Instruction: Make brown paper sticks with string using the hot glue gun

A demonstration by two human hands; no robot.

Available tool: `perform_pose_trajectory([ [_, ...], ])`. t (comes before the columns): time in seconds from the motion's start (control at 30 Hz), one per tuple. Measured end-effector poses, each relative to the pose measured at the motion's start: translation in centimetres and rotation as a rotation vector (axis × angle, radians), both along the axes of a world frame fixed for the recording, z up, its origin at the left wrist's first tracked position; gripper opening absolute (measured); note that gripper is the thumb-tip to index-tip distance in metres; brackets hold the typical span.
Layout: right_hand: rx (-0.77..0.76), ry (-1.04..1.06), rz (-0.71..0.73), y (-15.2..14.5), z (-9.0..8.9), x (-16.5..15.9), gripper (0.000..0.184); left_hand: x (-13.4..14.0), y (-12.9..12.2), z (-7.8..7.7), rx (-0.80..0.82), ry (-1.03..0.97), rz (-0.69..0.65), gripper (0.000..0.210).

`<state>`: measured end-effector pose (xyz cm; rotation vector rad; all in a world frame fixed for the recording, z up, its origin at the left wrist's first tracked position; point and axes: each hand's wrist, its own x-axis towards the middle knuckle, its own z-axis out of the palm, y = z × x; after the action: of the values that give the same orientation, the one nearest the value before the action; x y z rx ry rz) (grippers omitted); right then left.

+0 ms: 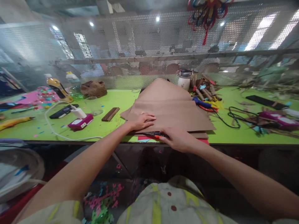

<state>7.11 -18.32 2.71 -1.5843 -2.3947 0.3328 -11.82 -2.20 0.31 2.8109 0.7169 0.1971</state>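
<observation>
A large sheet of brown kraft paper, creased across its middle, lies over the front of the green table. My left hand rests flat on its left part, fingers stretched to the right. At the paper's front edge, my right hand is closed around the black and orange handles of a pair of scissors. Their blades point left along that edge; I cannot tell whether they are apart. Beneath the sheet, more brown paper and a red piece peek out at the table edge.
On the green table, a purple power socket with a white cable, folded brown strips and a clear cup stand left. Blue-handled pliers, a black cable and a jar are right. A perforated screen rises behind.
</observation>
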Motion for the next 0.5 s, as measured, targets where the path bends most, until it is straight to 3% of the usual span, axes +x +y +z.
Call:
perform_pose_trajectory([
  [0.27,0.018,-0.022,0.006,-1.0,-0.8,-0.1,0.034,-0.1,0.4,-0.5,0.009,-0.028,0.005,0.042],
  [0.5,0.047,-0.022,0.031,0.3,-0.4,-2.2,0.036,0.0,0.2,-0.3,0.009,-0.020,0.002,0.045],
])
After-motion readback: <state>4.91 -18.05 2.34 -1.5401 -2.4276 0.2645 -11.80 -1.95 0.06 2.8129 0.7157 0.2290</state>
